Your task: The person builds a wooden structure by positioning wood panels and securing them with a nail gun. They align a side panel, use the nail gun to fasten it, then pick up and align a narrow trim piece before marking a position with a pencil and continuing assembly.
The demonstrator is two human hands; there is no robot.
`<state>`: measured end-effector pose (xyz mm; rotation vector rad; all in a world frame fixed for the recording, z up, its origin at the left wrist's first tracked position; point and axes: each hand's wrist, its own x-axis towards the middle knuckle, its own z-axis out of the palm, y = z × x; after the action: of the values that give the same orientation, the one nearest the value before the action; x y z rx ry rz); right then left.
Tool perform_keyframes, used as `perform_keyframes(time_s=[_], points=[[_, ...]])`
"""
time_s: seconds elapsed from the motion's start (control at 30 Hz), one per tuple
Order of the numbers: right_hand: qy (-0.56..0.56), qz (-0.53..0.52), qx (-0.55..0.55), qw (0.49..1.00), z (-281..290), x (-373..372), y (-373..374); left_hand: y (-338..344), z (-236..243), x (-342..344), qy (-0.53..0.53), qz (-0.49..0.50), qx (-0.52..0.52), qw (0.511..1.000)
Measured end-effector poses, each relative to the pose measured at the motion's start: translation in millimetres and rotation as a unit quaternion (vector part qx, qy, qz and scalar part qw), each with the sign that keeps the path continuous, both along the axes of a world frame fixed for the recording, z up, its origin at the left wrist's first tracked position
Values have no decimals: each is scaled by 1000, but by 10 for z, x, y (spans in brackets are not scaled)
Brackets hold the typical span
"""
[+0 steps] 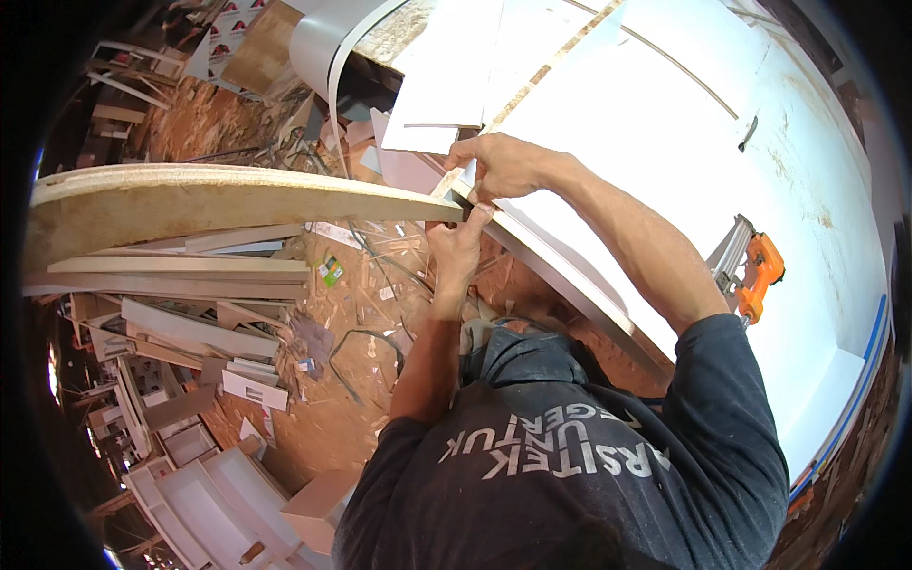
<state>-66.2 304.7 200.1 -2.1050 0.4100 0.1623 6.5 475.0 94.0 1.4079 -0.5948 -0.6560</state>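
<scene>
From the head view, our right hand (503, 166) reaches forward with the arm bent, fingers pinching a small wood strip (448, 183) at the edge of the white panel (665, 123). Our left hand (456, 249) rises beneath it, thumb pressed up against the end of the long wooden board (218, 199), which runs left of the panel. One orange clamp (757, 275) grips the panel's near edge, right of our two hands
</scene>
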Motion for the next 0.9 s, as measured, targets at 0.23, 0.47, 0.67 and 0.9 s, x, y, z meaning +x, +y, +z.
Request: perform_keyframes(time_s=[0.23, 0.47, 0.67, 0.9], points=[[-81, -19, -76, 994, -129, -81, 26, -64, -65, 0, -17, 3, -57, 998], [-78, -332, -104, 934, 328, -1680, -12, 14, 38, -19, -47, 33, -14, 998], [47, -664, -326, 671, -447, -4055, 136, -25, -5, -93, 1, 46, 11, 999], [112, -768, -56, 628, -1110, -4565, 85, 80, -126, 38, 2, 22, 107, 994]])
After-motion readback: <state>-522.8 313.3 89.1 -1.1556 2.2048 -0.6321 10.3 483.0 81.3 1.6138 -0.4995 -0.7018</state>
